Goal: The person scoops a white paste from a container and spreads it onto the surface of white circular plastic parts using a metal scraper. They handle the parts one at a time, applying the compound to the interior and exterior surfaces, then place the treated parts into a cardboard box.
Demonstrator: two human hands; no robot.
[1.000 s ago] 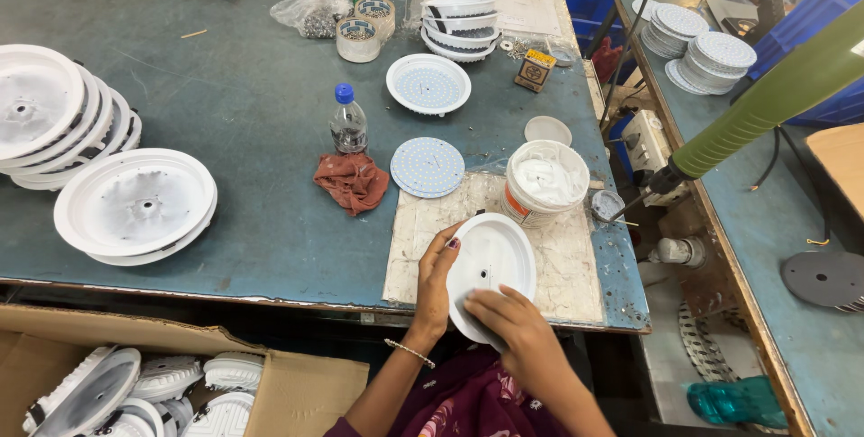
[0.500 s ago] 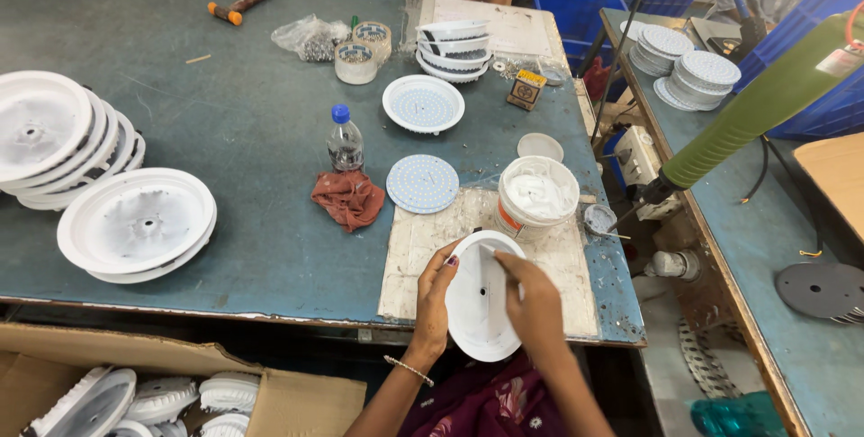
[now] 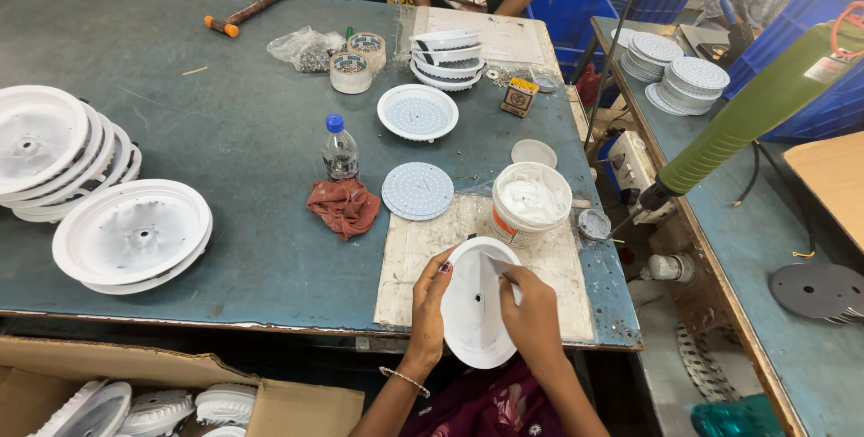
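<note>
Your left hand (image 3: 430, 306) gripped the white dish (image 3: 474, 315) by its left rim; your right hand (image 3: 531, 311), fingers pinched on a small spreader, reached in from its right.

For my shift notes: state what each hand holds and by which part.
The left hand grips the white round housing by its left rim. The right hand reaches into the dish, fingers touching its inner surface; whether they hold anything cannot be told.

The round housing (image 3: 472, 311) lies on the mat (image 3: 405, 257) at the table's near edge, the paste tub (image 3: 531, 203) just behind it, the bottle (image 3: 339, 149) farther left
</note>
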